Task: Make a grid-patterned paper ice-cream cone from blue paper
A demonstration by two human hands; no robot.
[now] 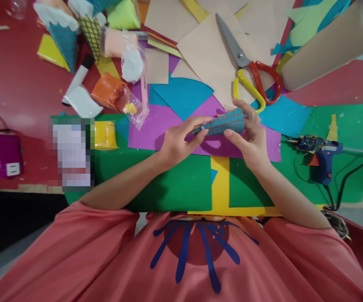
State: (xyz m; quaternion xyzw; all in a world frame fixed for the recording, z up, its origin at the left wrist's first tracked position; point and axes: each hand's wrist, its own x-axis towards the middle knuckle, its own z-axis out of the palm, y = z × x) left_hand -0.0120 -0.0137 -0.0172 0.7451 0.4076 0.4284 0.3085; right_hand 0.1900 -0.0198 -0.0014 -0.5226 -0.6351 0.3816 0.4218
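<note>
Between my two hands lies a blue paper cone (227, 123) with a brownish grid drawn on it, its point to the left and its wide end to the right. My left hand (179, 140) pinches the narrow tip between thumb and fingers. Around the wide end, my right hand (253, 133) has its thumb on the near side and its fingers at the rim. Below the cone is a purple sheet (156, 126). Just beyond the right hand lie large scissors (242, 58) with one red and one yellow handle.
A blue glue gun (324, 159) with a cord rests at the right on a green sheet (168, 180). Finished-looking cones (62, 40), clay packets (107, 90) and a marker (79, 75) sit at upper left. A cardboard tube (329, 46) stands at upper right.
</note>
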